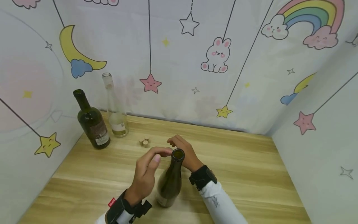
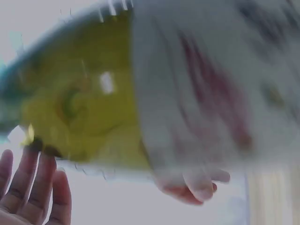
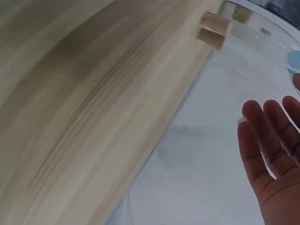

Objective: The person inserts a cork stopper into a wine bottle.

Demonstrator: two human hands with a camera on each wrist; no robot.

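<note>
A dark green wine bottle (image 1: 169, 183) stands upright near the front of the table, between both hands. My left hand (image 1: 146, 174) is on its left, with loosely bent fingers reaching toward the neck just below the mouth. The left wrist view shows the bottle's yellow-green glass and blurred white label (image 2: 197, 89) close up, with fingers (image 2: 40, 183) of the left hand below the glass. Behind and right of the neck is my right hand (image 1: 186, 154), partly covered by the bottle. In the right wrist view its fingers (image 3: 276, 136) extend loosely, with nothing held.
Three small corks (image 1: 144, 142) lie together on the wooden table (image 1: 237, 174), beyond the left hand. A dark wine bottle (image 1: 93, 124) and a clear bottle (image 1: 117, 119) stand upright at the back left. Cartoon-printed cloth (image 1: 179, 62) hangs along the table's back and sides.
</note>
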